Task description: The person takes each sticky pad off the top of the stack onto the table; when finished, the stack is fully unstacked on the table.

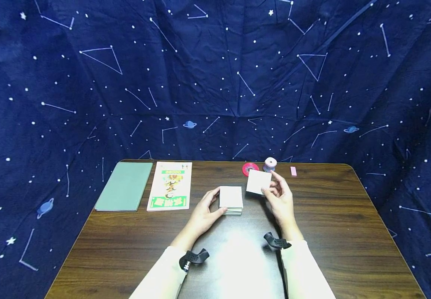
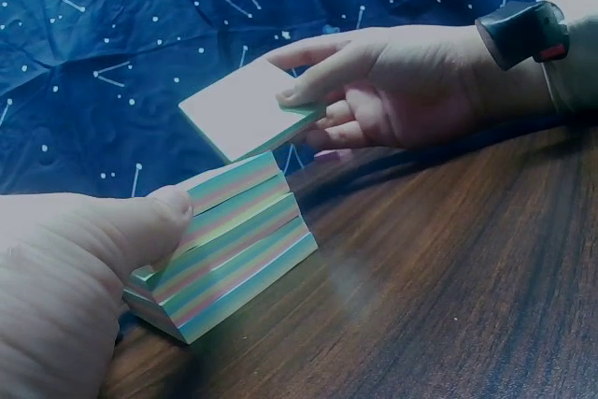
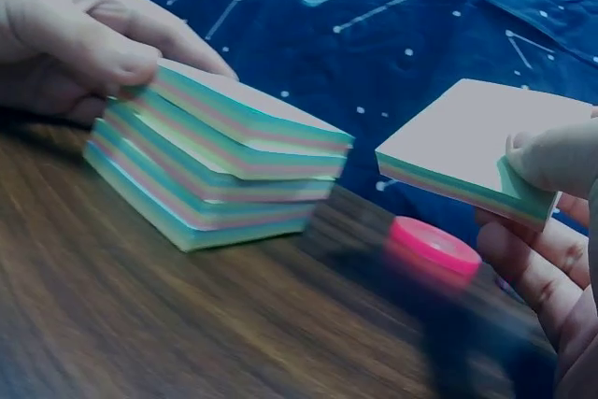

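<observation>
A stack of square sticky note pads (image 1: pixel 231 197) with white tops and multicoloured striped edges stands on the table. My left hand (image 1: pixel 205 211) grips the stack from the left, thumb at its near edge and fingers along the far side. Up off the table to the right, my right hand (image 1: pixel 281 199) pinches a single sticky note pad (image 1: pixel 258 182), thumb on top and fingers beneath. In the right wrist view this held pad (image 3: pixel 476 142) shows the same striped edge as the stack (image 3: pixel 224 165), and a gap separates the two.
Behind the held pad lie a red ring-shaped roll (image 1: pixel 250 168) and a spool (image 1: pixel 270 164). A small pink block (image 1: pixel 293 171) is farther right. On the left side are a colourful printed booklet (image 1: pixel 169 187) and a green folder (image 1: pixel 124 187). A starry curtain hangs behind the table (image 1: pixel 331 232).
</observation>
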`<state>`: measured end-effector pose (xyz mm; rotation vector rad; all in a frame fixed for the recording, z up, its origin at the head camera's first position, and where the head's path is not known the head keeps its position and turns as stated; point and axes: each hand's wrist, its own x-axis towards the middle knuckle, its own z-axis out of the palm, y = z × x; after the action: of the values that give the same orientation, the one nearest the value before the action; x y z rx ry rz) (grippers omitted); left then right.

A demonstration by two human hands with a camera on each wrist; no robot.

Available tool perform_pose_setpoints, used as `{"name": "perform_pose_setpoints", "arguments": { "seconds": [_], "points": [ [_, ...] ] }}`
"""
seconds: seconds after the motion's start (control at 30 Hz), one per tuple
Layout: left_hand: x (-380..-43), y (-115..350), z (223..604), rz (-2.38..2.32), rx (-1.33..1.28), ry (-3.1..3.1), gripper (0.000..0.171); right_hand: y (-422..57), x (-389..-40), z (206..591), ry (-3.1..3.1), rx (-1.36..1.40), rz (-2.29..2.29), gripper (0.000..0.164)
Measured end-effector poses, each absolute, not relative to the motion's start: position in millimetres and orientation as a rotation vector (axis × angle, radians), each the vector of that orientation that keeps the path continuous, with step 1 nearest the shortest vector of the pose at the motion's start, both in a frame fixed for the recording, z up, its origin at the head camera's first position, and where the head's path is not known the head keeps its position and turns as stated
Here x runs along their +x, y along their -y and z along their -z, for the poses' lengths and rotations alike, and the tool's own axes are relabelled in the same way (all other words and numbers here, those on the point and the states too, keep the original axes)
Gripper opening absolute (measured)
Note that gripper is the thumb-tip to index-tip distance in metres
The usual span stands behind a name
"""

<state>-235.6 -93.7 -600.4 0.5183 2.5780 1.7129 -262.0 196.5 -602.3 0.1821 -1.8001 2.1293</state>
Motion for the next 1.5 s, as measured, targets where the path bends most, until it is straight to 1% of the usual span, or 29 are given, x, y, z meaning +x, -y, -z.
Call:
{"name": "perform_pose_setpoints", "arguments": {
  "seconds": [0.17, 0.4, 0.6, 0.97, 1.23, 1.4, 1.5],
  "points": [
    [-235, 92, 600, -1.697, 0.515, -2.582, 0.074, -208, -264, 602, 1.776, 0.155, -2.096, 0.066],
    [-234, 92, 599, -1.712, 0.511, -2.573, 0.074, -214, -266, 604, 1.8, 0.062, -2.09, 0.051],
    [-235, 93, 597, -1.717, 0.521, -2.572, 0.074, -213, -266, 605, 1.892, -0.02, -2.066, 0.044],
    [-236, 93, 599, -1.692, 0.497, -2.586, 0.075, -213, -271, 608, 2.16, -0.081, -1.93, 0.047],
    [-237, 92, 599, -1.715, 0.507, -2.566, 0.075, -211, -271, 607, 2.487, -0.092, -1.256, 0.05],
    [-237, 92, 600, -1.725, 0.515, -2.57, 0.074, -208, -269, 605, 2.545, -0.104, -1.197, 0.053],
    [-237, 93, 600, -1.728, 0.512, -2.561, 0.074, -206, -268, 603, 2.566, -0.112, -1.169, 0.05]
  ]
}}
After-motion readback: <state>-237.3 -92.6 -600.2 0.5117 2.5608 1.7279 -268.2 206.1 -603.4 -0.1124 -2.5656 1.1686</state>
